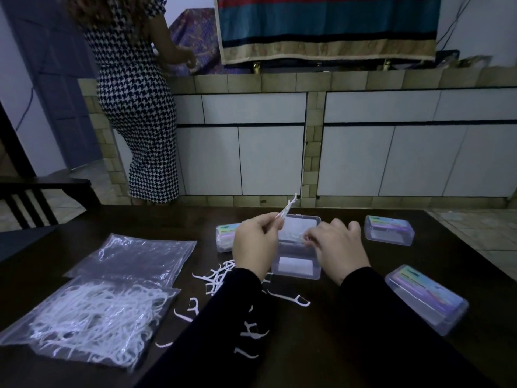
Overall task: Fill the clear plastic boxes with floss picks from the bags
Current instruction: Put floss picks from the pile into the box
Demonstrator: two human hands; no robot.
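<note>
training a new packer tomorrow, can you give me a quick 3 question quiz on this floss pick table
1. True or false: the open box in front of the person has its lid shut.
2. Which hand pinches a small bundle of floss picks above the table? A) left hand B) right hand C) neither
3. Fill in: the full bag lies nearer the person than the ______ bag.

Key: 1 false, its lid stands open. 2 A. 3 empty.
</note>
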